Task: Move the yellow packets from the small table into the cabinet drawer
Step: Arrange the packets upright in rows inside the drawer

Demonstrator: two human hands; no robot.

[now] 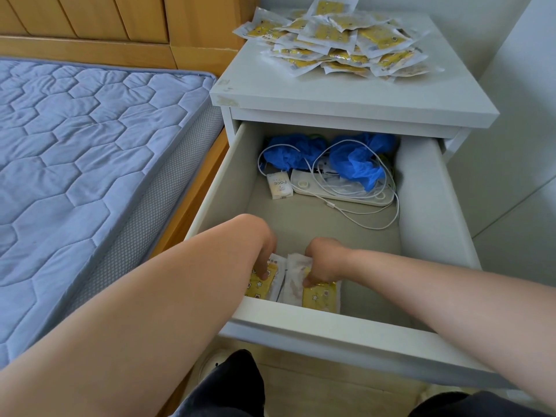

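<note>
Your left grip (pixel 266 254) holds a yellow packet (pixel 259 286), your right grip (pixel 323 261) pinches a second packet (pixel 319 300), both at the drawer (pixel 421 191) near end; packet pile (pixel 340 40) on far surface (pixel 331 91).

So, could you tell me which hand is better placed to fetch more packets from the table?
Probably the right hand: the pile of packets lies toward the tabletop's right, on its side. It and the left hand each grip a packet in the drawer.
</note>
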